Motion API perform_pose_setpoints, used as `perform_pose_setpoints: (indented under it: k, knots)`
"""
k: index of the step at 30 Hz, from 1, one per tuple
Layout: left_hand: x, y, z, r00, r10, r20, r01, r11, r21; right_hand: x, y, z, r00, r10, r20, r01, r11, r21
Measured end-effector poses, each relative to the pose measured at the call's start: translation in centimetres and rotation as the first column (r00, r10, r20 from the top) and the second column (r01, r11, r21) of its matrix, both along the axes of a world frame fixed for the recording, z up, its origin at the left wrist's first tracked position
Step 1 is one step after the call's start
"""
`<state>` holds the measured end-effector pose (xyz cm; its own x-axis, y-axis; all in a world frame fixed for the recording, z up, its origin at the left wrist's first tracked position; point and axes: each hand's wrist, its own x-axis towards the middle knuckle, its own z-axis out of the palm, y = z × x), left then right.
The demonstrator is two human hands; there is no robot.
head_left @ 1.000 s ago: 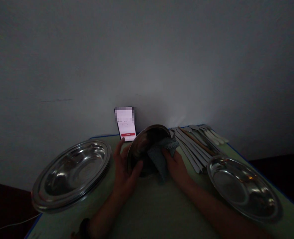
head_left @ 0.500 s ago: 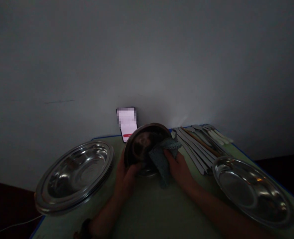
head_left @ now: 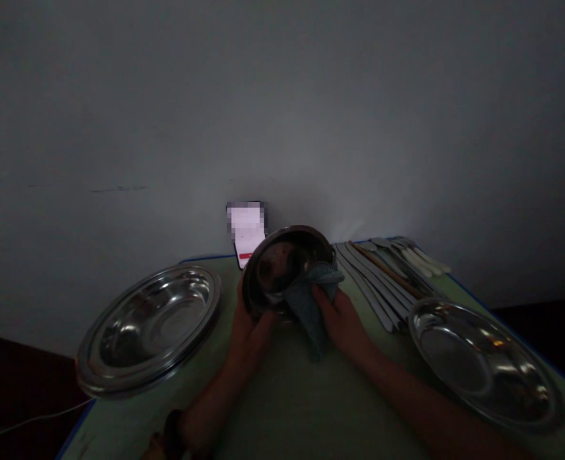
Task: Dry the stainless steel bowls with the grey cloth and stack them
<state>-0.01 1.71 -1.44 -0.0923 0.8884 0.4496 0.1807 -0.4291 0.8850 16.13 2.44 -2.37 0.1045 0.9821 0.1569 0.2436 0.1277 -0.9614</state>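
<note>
A small steel bowl (head_left: 282, 265) is tilted up towards me at the middle of the table. My left hand (head_left: 251, 326) grips its lower left rim, thumb over the edge. My right hand (head_left: 342, 319) presses a grey-blue cloth (head_left: 311, 300) against the bowl's right side, fingers closed on the cloth. The cloth drapes over the rim and hangs down between my hands.
A stack of wide steel plates (head_left: 150, 326) lies at the left, another steel plate (head_left: 483, 361) at the right. Several knives and spoons (head_left: 382, 275) lie in a row behind it. A lit phone (head_left: 246, 233) leans on the wall. The table (head_left: 286, 396) has a blue edge.
The bowl has been lifted a little and tipped more upright, now covering more of the phone. My left hand has shifted under its rim; the cloth stays on the right side.
</note>
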Motion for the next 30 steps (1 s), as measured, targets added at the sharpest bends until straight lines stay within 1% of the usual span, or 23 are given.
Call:
perform_pose_setpoints:
  k: [3,5,6,8,10,11,13,15,17,20,22,24,25,26,29,30]
  knots:
    - [-1.0,0.6,0.3,0.997,-0.064,0.035,0.064,0.998,0.019,0.1,0.0,-0.2,0.998,-0.052,-0.019,0.052,0.999,-0.002]
    - [-1.3,0.7,0.3,0.996,-0.090,0.002,0.090,0.995,0.041,0.1,0.1,-0.2,0.997,-0.072,-0.026,0.071,0.997,-0.014]
    - [-1.2,0.7,0.3,0.997,-0.078,-0.028,0.080,0.995,0.055,0.1,0.1,-0.2,0.997,-0.075,-0.028,0.074,0.997,-0.022]
    - [-0.6,0.4,0.2,0.996,-0.010,-0.093,0.017,0.997,0.073,0.2,0.1,-0.2,0.995,-0.092,-0.033,0.091,0.995,-0.036]
    - [0.2,0.3,0.0,0.986,0.055,-0.160,-0.049,0.998,0.044,0.1,0.1,-0.3,0.989,-0.134,-0.054,0.132,0.991,-0.037]
    - [0.5,0.3,-0.1,0.977,0.062,-0.202,-0.061,0.998,0.008,0.1,0.1,-0.3,0.986,-0.153,-0.069,0.151,0.988,-0.026]
    - [1.0,0.3,-0.2,0.957,0.033,-0.288,-0.055,0.996,-0.069,0.0,0.2,-0.4,0.982,-0.164,-0.090,0.166,0.986,0.014]
    - [0.9,0.3,-0.1,0.941,0.013,-0.338,-0.058,0.991,-0.123,-0.1,0.2,-0.4,0.988,-0.133,-0.083,0.138,0.989,0.052]
    - [0.6,0.3,0.1,0.935,0.046,-0.351,-0.099,0.986,-0.134,-0.1,0.2,-0.5,0.992,-0.110,-0.064,0.115,0.991,0.066]
    - [0.0,-0.1,0.4,0.936,0.120,-0.331,-0.153,0.985,-0.076,-0.1,0.3,-0.5,0.990,-0.110,-0.084,0.116,0.991,0.060]
    - [-0.1,-0.3,0.6,0.940,0.152,-0.307,-0.169,0.985,-0.028,0.1,0.3,-0.5,0.988,-0.101,-0.117,0.105,0.994,0.030]
    - [0.2,-0.3,0.5,0.947,0.177,-0.270,-0.189,0.982,-0.020,0.2,0.4,-0.4,0.986,-0.091,-0.142,0.091,0.996,-0.007]
    - [0.4,-0.3,0.5,0.953,0.172,-0.248,-0.187,0.982,-0.039,0.2,0.4,-0.4,0.985,-0.090,-0.149,0.089,0.996,-0.019]
    - [0.7,-0.2,0.4,0.962,0.139,-0.236,-0.160,0.984,-0.073,0.2,0.3,-0.4,0.985,-0.089,-0.150,0.087,0.996,-0.023]
    - [1.4,-0.1,0.1,0.970,-0.028,-0.242,-0.019,0.982,-0.186,0.0,0.1,-0.3,0.990,-0.068,-0.121,0.071,0.997,0.024]
    - [1.4,0.0,0.0,0.972,-0.051,-0.230,0.001,0.977,-0.213,-0.1,0.0,-0.2,0.994,-0.052,-0.100,0.057,0.997,0.049]
